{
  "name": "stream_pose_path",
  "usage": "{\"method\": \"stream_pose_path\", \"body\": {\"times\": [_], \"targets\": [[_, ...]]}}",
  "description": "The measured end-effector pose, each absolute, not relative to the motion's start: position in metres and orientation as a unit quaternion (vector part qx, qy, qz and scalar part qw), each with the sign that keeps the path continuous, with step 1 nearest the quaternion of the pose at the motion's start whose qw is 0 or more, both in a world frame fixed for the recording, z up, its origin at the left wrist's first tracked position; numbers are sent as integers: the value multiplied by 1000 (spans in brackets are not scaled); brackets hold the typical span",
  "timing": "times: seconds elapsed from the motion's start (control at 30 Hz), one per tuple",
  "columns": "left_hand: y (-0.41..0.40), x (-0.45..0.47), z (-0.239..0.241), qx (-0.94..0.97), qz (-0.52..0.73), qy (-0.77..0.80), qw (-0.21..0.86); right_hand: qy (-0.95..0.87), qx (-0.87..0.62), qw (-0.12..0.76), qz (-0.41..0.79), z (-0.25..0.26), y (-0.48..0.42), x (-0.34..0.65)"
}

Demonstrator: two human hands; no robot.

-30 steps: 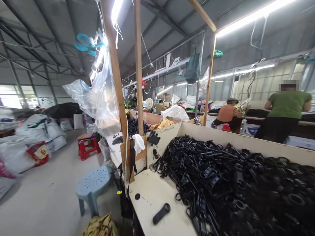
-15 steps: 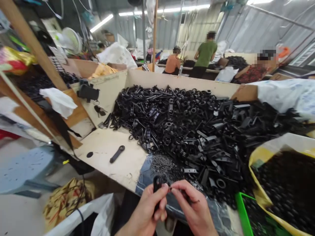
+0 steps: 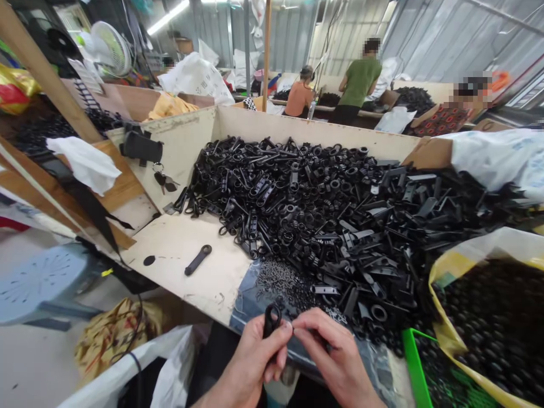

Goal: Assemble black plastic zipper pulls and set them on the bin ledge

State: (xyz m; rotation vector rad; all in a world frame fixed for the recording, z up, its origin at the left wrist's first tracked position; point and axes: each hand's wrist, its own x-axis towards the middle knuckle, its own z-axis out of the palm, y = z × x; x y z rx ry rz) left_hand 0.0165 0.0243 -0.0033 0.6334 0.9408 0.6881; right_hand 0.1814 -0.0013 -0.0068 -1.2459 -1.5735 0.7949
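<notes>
Left of the heap of black plastic parts point(image 3: 340, 215), a lone ring-ended piece point(image 3: 198, 259) lies flat on the tabletop point(image 3: 178, 238), its ring end pointing toward the heap. Below the heap's near edge, the left hand point(image 3: 250, 362) pinches a black ring-ended part point(image 3: 271, 318) between thumb and fingers. The part's long axis is upright, ring end up. Just beside it, the right hand point(image 3: 335, 357) has thumb and forefinger pressed together, and what they nip is too small to tell. A yellow bag point(image 3: 446, 272) sits right of the heap.

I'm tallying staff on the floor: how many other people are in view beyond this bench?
3 clearly: a person in orange and a person in green far back, a person in red at right. A fourth may be hidden beside the fan.
</notes>
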Motion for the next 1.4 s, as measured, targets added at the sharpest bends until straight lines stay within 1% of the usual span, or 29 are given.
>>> {"method": "stream_pose_path", "body": {"times": [0.1, 0.17, 0.23, 0.33, 0.43, 0.53, 0.63, 0.73, 0.83, 0.93, 1.03, 1.17, 1.3, 1.4], "targets": [[24, 15, 0, 312, 314, 425, 790, -572, -535, 488, 385, -8, -3, 180], [24, 17, 1, 264, 323, 426, 803, -529, -551, 509, 397, -10, -5, 177], [24, 20, 0, 183, 330, 432, 819, -534, -556, 517, 372, -13, -6, 174], [24, 24, -4, 77, 315, 440, 837, -585, -557, 501, 310, -15, -8, 176], [22, 26, -7, 44, 294, 444, 846, -622, -560, 475, 271, -16, -11, 180], [20, 28, -6, 43, 280, 451, 846, -639, -566, 454, 256, -18, -15, 183], [19, 30, -2, 62, 262, 455, 849, -633, -573, 452, 259, -20, -18, 182], [19, 28, 5, 98, 245, 439, 859, -607, -579, 469, 278, -23, -19, 181], [21, 20, 12, 123, 221, 407, 878, -566, -586, 496, 301, -24, -19, 184], [23, 12, 17, 178, 190, 364, 894, -554, -581, 501, 323, -21, -19, 188], [23, 9, 20, 232, 175, 364, 885, -603, -557, 473, 319, -16, -19, 189], [19, 9, 21, 259, 170, 388, 868, -692, -518, 422, 274, -13, -17, 187], [17, 10, 23, 304, 159, 421, 839, -721, -510, 404, 238, -14, -15, 188], [16, 10, 23, 330, 150, 436, 824, -717, -515, 400, 244, -15, -16, 190]]}}
